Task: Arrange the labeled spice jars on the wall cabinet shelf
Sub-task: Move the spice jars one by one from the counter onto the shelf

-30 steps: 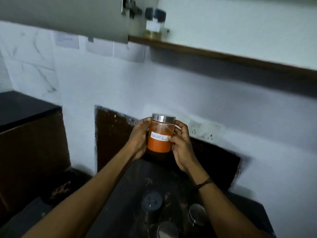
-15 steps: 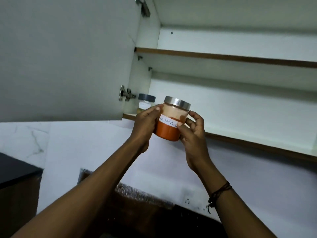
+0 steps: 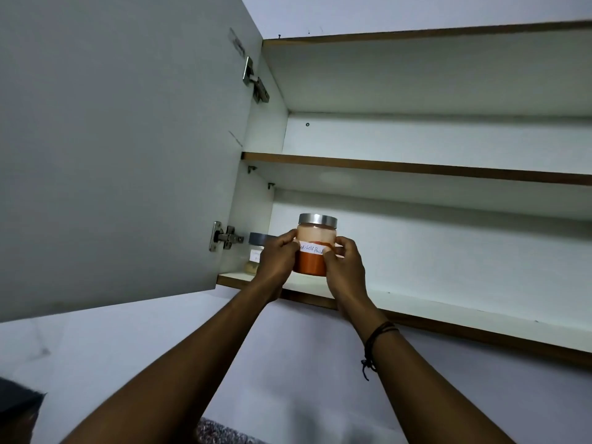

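A glass jar of red chilli powder with a steel lid and a white handwritten label is at the left part of the bottom shelf of the wall cabinet. My left hand grips its left side and my right hand grips its right side, thumb on the label. Whether the jar's base touches the shelf is hidden by my hands. A second labelled jar with a dark lid stands in the shelf's far left corner, partly behind my left hand.
The open cabinet door hangs on the left with two steel hinges. A middle shelf runs above the jars. White wall lies below the cabinet, with a dark counter edge at the lower left.
Both hands have lifted the chilli jar from above the counter up to the bottom shelf, beside the dark-lidded jar. My view has tilted upward into the cabinet.
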